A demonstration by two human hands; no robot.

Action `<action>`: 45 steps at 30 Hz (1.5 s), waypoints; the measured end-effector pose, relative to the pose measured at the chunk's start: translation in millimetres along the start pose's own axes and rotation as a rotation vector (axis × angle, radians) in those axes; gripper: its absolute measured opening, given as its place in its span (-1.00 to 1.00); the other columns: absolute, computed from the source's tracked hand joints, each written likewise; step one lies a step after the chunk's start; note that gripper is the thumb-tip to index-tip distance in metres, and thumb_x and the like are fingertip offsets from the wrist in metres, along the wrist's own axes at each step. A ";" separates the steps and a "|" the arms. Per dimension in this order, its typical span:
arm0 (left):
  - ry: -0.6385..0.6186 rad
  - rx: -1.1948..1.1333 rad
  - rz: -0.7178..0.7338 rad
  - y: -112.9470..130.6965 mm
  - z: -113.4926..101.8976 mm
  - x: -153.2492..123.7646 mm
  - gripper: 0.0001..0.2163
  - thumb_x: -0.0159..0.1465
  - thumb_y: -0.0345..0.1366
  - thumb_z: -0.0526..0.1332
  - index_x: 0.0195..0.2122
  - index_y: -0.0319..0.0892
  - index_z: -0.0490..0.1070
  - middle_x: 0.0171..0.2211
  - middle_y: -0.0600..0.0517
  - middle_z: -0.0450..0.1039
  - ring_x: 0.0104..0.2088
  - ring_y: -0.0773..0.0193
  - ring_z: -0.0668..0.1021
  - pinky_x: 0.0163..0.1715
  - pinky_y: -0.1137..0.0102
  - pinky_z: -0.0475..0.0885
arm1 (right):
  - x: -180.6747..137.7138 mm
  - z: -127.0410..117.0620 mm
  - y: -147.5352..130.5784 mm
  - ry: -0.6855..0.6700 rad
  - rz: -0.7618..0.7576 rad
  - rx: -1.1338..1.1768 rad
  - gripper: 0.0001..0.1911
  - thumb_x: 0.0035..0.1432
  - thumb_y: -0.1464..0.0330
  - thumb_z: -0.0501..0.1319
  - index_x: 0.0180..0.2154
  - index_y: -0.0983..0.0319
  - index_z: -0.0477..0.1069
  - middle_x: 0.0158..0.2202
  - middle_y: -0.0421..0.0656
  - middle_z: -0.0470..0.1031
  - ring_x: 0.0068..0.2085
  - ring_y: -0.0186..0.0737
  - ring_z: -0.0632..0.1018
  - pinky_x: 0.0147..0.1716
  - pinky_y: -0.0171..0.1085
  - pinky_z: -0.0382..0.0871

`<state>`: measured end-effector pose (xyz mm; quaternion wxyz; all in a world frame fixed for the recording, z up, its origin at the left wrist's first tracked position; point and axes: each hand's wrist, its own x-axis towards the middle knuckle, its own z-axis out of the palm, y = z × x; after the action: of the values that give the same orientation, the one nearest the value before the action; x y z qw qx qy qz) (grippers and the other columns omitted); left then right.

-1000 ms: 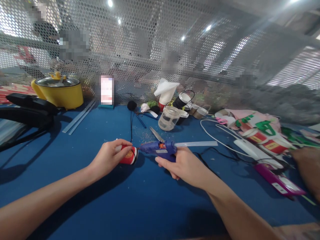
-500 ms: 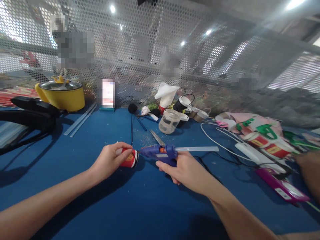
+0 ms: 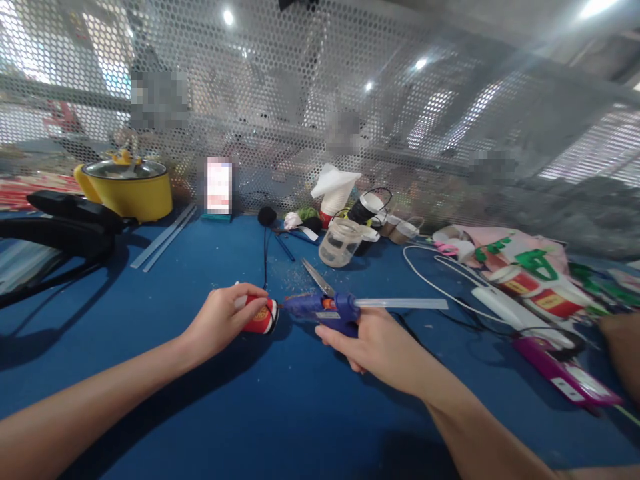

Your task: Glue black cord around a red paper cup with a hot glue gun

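My left hand (image 3: 226, 317) is closed around a small red paper cup (image 3: 261, 318) lying on its side, with black yarn along its rim. From that rim the dark yarn (image 3: 265, 263) runs back to a black yarn ball (image 3: 267, 215). In my right hand (image 3: 383, 347) is a blue hot glue gun (image 3: 323, 311), its nozzle pointing left at the cup's rim, touching or nearly so. A clear glue stick (image 3: 403, 303) sticks out of the gun's back. Just behind the gun lie scissors (image 3: 317, 277), their handles hidden by it.
Behind stand a clear plastic cup (image 3: 339, 245) and a stack of paper cups (image 3: 336, 199). A yellow pot (image 3: 135, 193), glue sticks (image 3: 163, 241) and a lit phone (image 3: 219, 187) are left. Cables, a white power strip (image 3: 510, 313) and a purple box (image 3: 565, 373) lie right, near another person's arm (image 3: 623, 347).
The glue gun has drawn slightly to the right, and its nozzle still points at the cup's rim. My left hand holds the cup almost as before. The whole view has shifted a little.
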<state>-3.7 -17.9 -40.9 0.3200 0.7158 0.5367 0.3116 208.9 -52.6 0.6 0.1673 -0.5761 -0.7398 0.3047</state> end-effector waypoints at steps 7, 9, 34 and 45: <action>-0.015 -0.045 -0.043 -0.6 1.6 0.0 -0.71 0.12 -0.14 0.07 -0.29 -0.23 0.42 -0.45 -0.01 0.48 -0.51 0.27 0.47 -0.52 0.43 0.33 | -0.1 -0.6 0.8 -0.008 0.008 0.038 -0.65 0.05 0.21 0.06 -0.68 0.23 0.27 -0.80 -0.27 0.27 -0.71 -0.36 0.37 -0.66 -0.41 0.27; -0.025 -0.067 -0.056 -1.0 1.4 -0.6 -0.70 0.12 -0.13 0.06 -0.29 -0.24 0.41 -0.48 0.00 0.48 -0.54 0.28 0.46 -0.55 0.44 0.33 | 1.7 0.0 1.3 0.007 0.016 0.055 -0.68 0.05 0.21 0.06 -0.64 0.23 0.29 -0.78 -0.27 0.28 -0.70 -0.36 0.37 -0.67 -0.41 0.27; 0.039 -0.035 -0.033 -2.9 2.3 -0.5 -0.74 0.11 -0.17 0.09 -0.35 -0.22 0.45 -0.47 -0.01 0.50 -0.45 0.24 0.49 -0.52 0.46 0.33 | -3.7 -1.1 -2.1 -0.035 0.029 0.052 -0.65 0.00 0.22 0.10 -0.71 0.22 0.20 -0.81 -0.26 0.25 -0.73 -0.38 0.33 -0.70 -0.40 0.22; 0.154 -0.081 0.042 -0.7 -1.8 -1.1 -0.71 0.13 -0.13 0.07 -0.30 -0.21 0.45 -0.45 -0.01 0.52 -0.42 0.23 0.51 -0.50 0.46 0.35 | 18.0 -18.1 19.6 0.134 0.021 0.551 -0.74 -0.14 0.24 0.26 -0.45 0.28 0.30 -0.65 -0.28 0.32 -0.61 -0.41 0.34 -0.63 -0.39 0.22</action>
<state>-5.8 -18.5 -40.5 0.2997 0.6874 0.5315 0.3939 229.4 -27.8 -0.2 0.3630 -0.5354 -0.6104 0.4571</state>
